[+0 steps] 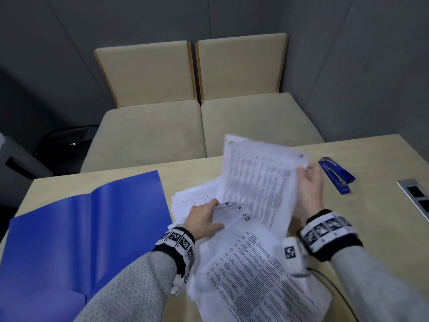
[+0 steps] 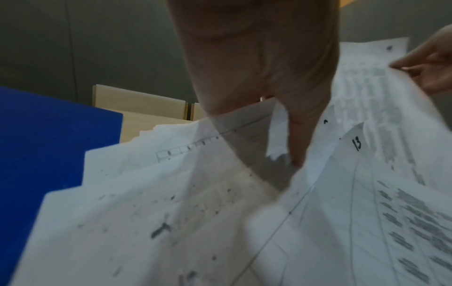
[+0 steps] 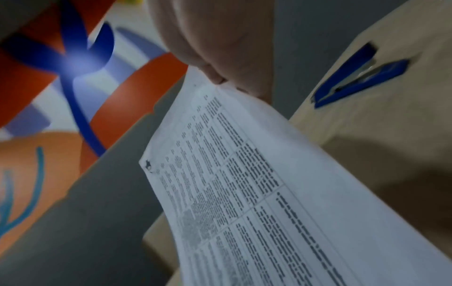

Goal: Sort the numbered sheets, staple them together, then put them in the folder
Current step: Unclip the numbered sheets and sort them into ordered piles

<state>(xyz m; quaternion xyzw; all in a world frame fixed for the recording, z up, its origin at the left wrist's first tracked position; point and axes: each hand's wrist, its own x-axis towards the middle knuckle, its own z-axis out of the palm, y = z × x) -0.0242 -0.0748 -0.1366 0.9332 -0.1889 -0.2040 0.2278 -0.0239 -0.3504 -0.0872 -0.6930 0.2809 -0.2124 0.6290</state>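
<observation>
While one sheet (image 1: 260, 180) is pinched at its corner by the right hand (image 1: 310, 182), the fanned sheets (image 1: 234, 219) are gripped by the left hand (image 1: 204, 217) at the table's (image 1: 371, 219) centre; numbers should be checked before insertion. At nine o'clock the folder (image 1: 81, 226) lies open.

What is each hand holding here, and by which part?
Right hand pinches one lifted printed sheet at its right edge near the top corner. Left hand grips the fanned numbered sheets by their top left corners.
</observation>
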